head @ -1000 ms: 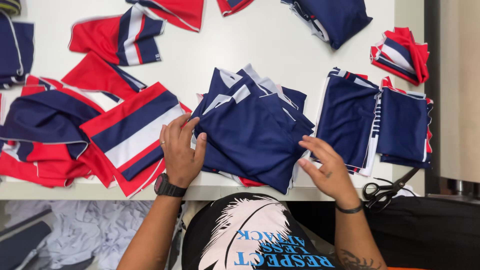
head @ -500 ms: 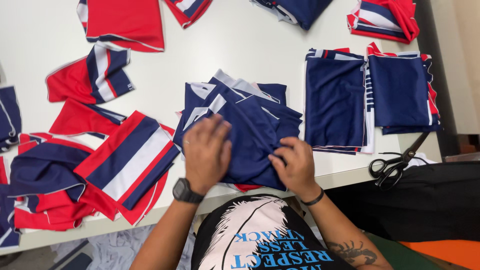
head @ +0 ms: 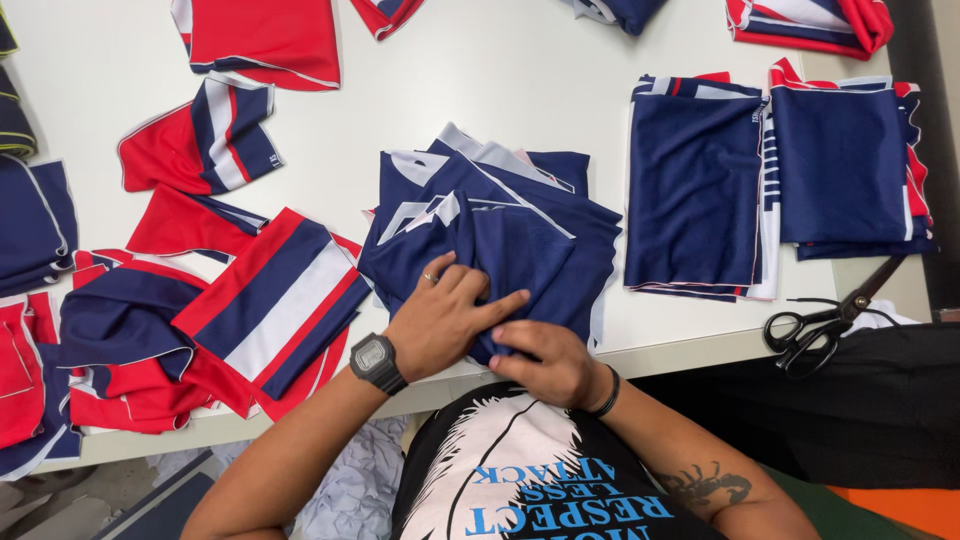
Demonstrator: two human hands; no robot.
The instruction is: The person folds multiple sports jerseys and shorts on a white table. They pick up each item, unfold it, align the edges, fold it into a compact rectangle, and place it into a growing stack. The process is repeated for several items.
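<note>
We are pressing left hand (head: pixel 440 325) flat, fingers spread, on navy fabric pile (head: pixel 500 235); right hand (head: pixel 545 360) pinching its near edge, nearer us.

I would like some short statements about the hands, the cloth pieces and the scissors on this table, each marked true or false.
1. Both hands rest on the navy fabric pile at the table's near edge. True: the left hand and right hand press on it.
2. The left wrist carries a black wristwatch. True.
3. The scissors are held in the right hand. False: they lie on the white table near its right corner, apart from both hands.
4. The striped piece beside the left hand is green and yellow. False: it is red, navy and white.
5. Two flat navy stacks lie to the right of the pile. True.
</note>
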